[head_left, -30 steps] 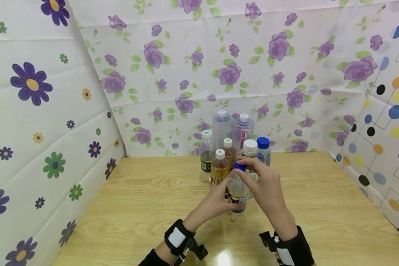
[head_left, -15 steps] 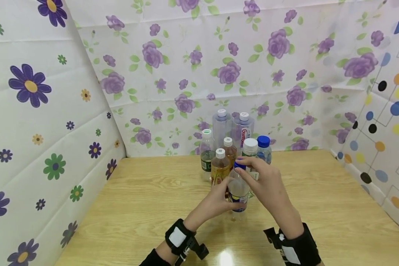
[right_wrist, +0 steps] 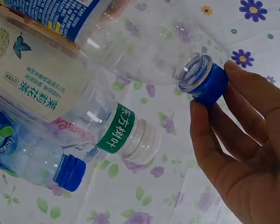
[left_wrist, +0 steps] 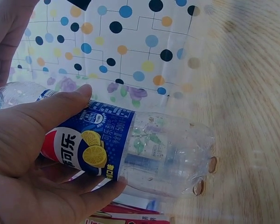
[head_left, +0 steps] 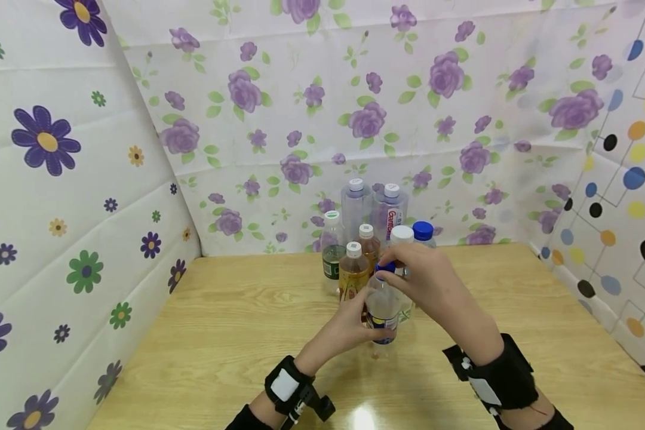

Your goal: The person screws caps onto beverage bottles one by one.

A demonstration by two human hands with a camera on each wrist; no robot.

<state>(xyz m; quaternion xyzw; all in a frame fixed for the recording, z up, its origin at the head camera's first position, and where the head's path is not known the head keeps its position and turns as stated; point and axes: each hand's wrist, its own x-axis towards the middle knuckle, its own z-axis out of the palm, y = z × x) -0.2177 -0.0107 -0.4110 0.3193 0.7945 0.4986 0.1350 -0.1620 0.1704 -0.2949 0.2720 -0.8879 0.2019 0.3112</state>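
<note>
A clear plastic bottle [head_left: 381,303] with a blue label showing lemon slices stands upright near the front of a bottle group. My left hand [head_left: 349,327] grips its body; in the left wrist view the thumb lies across the label [left_wrist: 94,151]. At the top, my right hand [head_left: 427,278] pinches the blue cap [right_wrist: 211,86] between thumb and fingers. The cap sits at the mouth of the neck; how tight it is, I cannot tell. Just behind is a white-capped bottle with a green neck band [right_wrist: 116,128].
Close behind stand amber-brown bottles [head_left: 353,275], a green-labelled bottle [head_left: 331,254], another blue-capped bottle [head_left: 423,232] and two tall clear bottles [head_left: 356,206]. All are on the wooden table [head_left: 247,310], with a flowered cloth [head_left: 279,131] hanging behind.
My right wrist and forearm have swung out to the right and the hand has turned, its fingers still on the blue cap. The left hand keeps its grip in the same place.
</note>
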